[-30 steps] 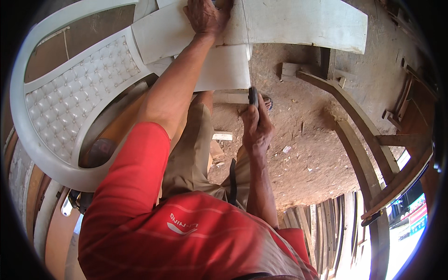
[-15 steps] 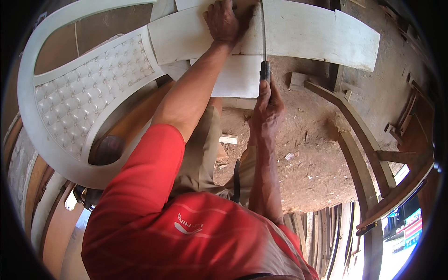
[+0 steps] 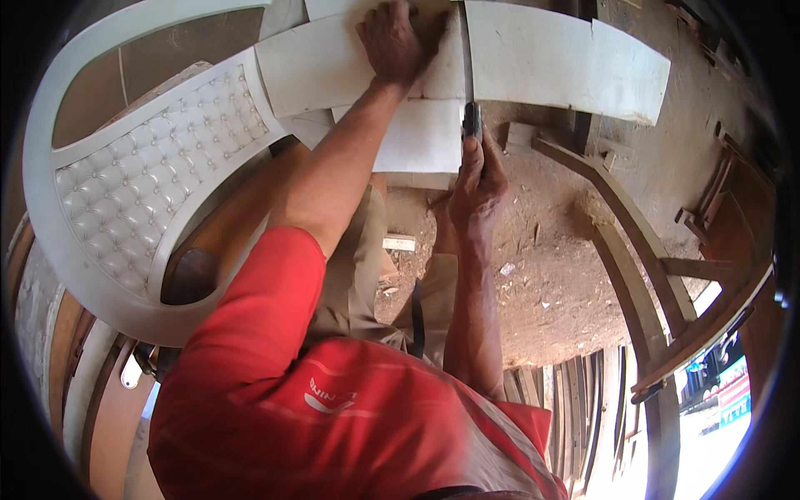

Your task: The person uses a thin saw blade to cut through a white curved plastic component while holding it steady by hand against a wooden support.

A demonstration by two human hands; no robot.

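1. Right hand (image 3: 482,175): wrapped around the dark handle of a saw (image 3: 472,121), its blade running along the white board (image 3: 358,62).
2. Left hand (image 3: 393,46): laid on the board left of the blade, fingers bent; I cannot tell if they grip anything.
3. Left forearm hides part of the board.
4. White padded panel (image 3: 158,171) just left; wooden frame (image 3: 629,208) right.

Strong white light comes in at the lower right and washes out things there, while the upper right looks dim and brown. The bumpy white chair back (image 3: 158,179) has little shiny spots. Black fills the corners, edges look bent, and the red shirt (image 3: 367,417) is a bit blurry.
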